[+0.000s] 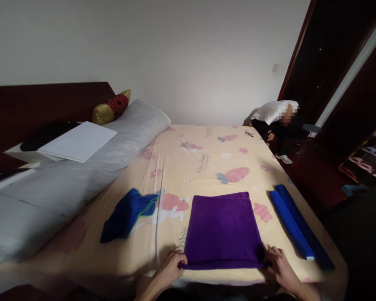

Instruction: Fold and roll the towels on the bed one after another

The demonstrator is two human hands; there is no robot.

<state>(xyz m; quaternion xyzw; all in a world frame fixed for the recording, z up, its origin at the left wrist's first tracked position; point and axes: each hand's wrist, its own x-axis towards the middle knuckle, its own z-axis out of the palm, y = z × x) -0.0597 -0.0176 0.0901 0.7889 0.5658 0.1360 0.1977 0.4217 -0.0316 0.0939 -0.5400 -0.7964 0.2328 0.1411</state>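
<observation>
A purple cloth (223, 228) lies flat and folded into a near square on the bed, its near edge turned over in a narrow strip. At its near left corner my left hand (173, 266) pinches the cloth between thumb and fingers. My right hand (278, 265) grips the near right corner, fingers curled. Left of the purple cloth, a dark blue cloth (125, 215) with green edging lies crumpled. To the right, a bright blue rolled cloth (291, 225) and a navy rolled cloth (305, 228) lie side by side along the bed's edge.
The bed (175, 167) has a patterned yellow sheet. A grey bolster (113, 161), a white board (81, 142) and a red-gold pillow (113, 108) are at the left. Glasses (249, 133) lie at the far edge. A bent-over person (272, 113) sits beyond, near a stool (311, 128).
</observation>
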